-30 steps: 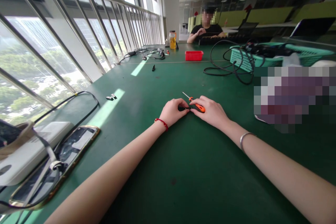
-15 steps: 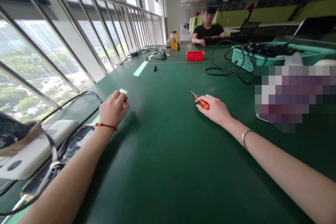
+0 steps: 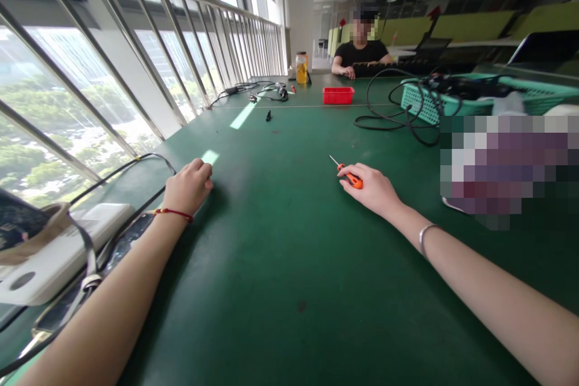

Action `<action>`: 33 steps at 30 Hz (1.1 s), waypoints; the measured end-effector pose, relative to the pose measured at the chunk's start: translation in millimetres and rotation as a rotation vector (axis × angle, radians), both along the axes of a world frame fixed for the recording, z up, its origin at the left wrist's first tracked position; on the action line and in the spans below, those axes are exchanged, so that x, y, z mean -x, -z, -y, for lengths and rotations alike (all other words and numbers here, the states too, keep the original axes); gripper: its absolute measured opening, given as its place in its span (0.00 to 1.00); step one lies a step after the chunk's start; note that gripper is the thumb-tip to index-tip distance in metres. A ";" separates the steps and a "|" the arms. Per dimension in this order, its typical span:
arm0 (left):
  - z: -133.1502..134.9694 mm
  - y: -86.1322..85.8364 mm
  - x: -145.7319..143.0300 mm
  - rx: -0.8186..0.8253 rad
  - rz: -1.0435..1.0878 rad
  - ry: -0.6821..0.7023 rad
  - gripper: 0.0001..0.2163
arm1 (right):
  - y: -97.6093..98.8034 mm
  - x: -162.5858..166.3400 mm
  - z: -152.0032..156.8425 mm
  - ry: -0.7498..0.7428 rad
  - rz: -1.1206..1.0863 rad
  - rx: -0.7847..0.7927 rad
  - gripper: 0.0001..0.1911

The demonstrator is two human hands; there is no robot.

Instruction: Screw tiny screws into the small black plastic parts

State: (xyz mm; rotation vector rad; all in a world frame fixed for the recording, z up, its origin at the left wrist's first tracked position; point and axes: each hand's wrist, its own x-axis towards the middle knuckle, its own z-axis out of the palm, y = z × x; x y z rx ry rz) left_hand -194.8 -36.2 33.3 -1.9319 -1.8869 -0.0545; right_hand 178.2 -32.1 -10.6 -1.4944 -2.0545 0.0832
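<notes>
On a dark green surface point(image 3: 271, 265), a right hand point(image 3: 371, 184) wraps its fingers around the handle of 1 orange-and-black screwdriver point(image 3: 356, 181), whose thin metal shaft points away and to the left. Well apart, the left hand point(image 3: 186, 188), with 1 red bracelet point(image 3: 175, 213) at the wrist, is beside a patch of sunlight point(image 3: 210, 157); its fingers are curled, and whether they grasp anything is hidden. Farther away are 1 small black piece point(image 3: 268, 116) and 1 red tray point(image 3: 338, 98).
</notes>
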 end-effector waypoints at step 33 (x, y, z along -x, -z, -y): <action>-8.9 37.0 -191.3 0.093 1.029 0.735 0.02 | -3.9 0.5 2.6 -0.125 0.156 0.022 0.15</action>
